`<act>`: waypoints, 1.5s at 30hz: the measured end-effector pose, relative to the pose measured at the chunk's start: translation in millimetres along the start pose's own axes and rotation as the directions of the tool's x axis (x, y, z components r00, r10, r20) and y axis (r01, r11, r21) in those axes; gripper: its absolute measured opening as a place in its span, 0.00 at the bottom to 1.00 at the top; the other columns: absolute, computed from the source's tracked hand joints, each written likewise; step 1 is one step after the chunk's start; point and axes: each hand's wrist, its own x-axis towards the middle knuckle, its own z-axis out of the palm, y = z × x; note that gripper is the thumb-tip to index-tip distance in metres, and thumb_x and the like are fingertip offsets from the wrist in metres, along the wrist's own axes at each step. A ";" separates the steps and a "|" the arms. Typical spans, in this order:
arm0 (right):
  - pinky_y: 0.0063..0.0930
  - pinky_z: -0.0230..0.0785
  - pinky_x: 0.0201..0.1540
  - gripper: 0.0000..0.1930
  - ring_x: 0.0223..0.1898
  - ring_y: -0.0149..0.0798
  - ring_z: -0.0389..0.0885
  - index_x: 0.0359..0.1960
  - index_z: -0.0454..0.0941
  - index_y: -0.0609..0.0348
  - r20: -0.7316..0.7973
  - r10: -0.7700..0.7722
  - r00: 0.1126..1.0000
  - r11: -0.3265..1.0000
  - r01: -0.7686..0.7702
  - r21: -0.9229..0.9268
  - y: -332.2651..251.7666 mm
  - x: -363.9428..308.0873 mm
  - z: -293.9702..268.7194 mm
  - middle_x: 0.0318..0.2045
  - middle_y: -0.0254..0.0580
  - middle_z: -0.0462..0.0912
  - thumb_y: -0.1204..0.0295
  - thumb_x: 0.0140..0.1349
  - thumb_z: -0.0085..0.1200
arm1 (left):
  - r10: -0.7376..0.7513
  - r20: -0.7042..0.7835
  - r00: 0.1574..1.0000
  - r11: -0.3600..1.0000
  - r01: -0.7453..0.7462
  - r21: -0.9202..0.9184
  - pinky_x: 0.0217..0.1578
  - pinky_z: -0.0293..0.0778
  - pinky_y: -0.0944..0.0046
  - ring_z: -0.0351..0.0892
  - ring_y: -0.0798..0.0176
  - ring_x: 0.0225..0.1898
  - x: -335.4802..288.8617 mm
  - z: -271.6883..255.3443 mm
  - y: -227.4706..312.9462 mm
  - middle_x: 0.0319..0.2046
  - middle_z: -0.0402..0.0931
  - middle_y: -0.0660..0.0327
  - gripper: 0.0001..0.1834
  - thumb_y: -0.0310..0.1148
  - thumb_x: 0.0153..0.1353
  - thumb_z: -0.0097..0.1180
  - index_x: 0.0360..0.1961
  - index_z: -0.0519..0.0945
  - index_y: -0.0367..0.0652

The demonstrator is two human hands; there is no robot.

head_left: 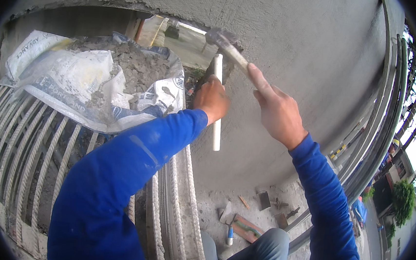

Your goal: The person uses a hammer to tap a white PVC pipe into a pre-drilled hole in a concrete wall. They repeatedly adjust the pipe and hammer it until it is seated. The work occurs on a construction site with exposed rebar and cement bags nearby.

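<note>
My left hand is closed around a white plastic pipe, which stands nearly upright against the grey plastered wall. My right hand grips the light handle of a hammer, thumb laid along it. The hammer's head is somewhat blurred, just above the pipe's upper end. Behind the left hand, the wall's rough edge borders an opening; the hand partly hides that spot.
At the left, an opened white sack with grey mortar rests on ribbed steel bars. Below lie a wooden float, a trowel and other tools on the dusty floor. Long metal poles rise at the right.
</note>
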 end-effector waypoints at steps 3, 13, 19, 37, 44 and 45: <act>0.42 0.71 0.25 0.34 0.23 0.46 0.79 0.76 0.55 0.34 0.280 0.138 0.950 0.990 -0.126 -0.061 8.0 21.2 8.0 0.24 0.46 0.79 0.73 0.70 0.51 | -0.020 0.018 1.000 1.000 0.020 0.019 0.44 0.78 0.43 0.80 0.31 0.44 3.1 -12.8 -0.2 0.38 0.80 0.33 0.17 0.32 0.70 0.46 0.48 0.71 0.24; 0.46 0.73 0.31 0.35 0.27 0.50 0.82 0.76 0.54 0.41 -0.173 -0.056 0.983 0.973 0.092 0.211 0.0 -18.0 2.3 0.29 0.53 0.81 0.76 0.69 0.51 | -0.254 -0.262 0.931 0.883 0.112 -0.456 0.43 0.77 0.47 0.82 0.35 0.43 33.7 -16.5 -1.8 0.41 0.79 0.35 0.15 0.31 0.74 0.39 0.44 0.69 0.26; 0.47 0.72 0.30 0.36 0.24 0.52 0.81 0.76 0.53 0.41 0.274 0.191 0.943 0.956 -0.242 0.167 -12.2 25.5 16.7 0.26 0.53 0.80 0.76 0.68 0.52 | -0.322 -0.322 0.890 0.869 0.143 -0.475 0.44 0.77 0.49 0.81 0.36 0.45 27.8 -22.7 -23.2 0.41 0.78 0.33 0.13 0.29 0.73 0.40 0.46 0.67 0.26; 0.44 0.73 0.29 0.37 0.24 0.50 0.80 0.76 0.54 0.40 -0.082 0.030 0.996 0.976 -0.011 0.217 -22.7 6.8 9.9 0.26 0.49 0.79 0.76 0.67 0.53 | -0.274 -0.126 0.953 0.946 0.244 -0.212 0.34 0.84 0.51 0.85 0.46 0.42 23.8 15.0 -32.7 0.42 0.81 0.46 0.15 0.32 0.69 0.49 0.50 0.70 0.33; 0.44 0.73 0.29 0.36 0.24 0.49 0.80 0.75 0.56 0.39 -0.292 -0.047 0.955 0.972 0.111 0.207 -23.0 6.8 19.2 0.26 0.49 0.78 0.75 0.67 0.55 | -0.186 -0.014 0.982 0.982 0.186 -0.044 0.38 0.82 0.51 0.83 0.42 0.47 19.9 11.9 -31.2 0.44 0.81 0.43 0.12 0.28 0.67 0.49 0.46 0.72 0.30; 0.43 0.73 0.29 0.36 0.24 0.49 0.80 0.75 0.56 0.39 -0.099 0.043 0.994 0.983 -0.024 0.183 -16.7 9.9 26.0 0.25 0.48 0.78 0.75 0.67 0.55 | -0.196 0.053 0.979 0.972 0.202 -0.123 0.40 0.82 0.52 0.83 0.41 0.47 17.7 4.2 -32.0 0.45 0.80 0.42 0.13 0.27 0.66 0.49 0.48 0.73 0.29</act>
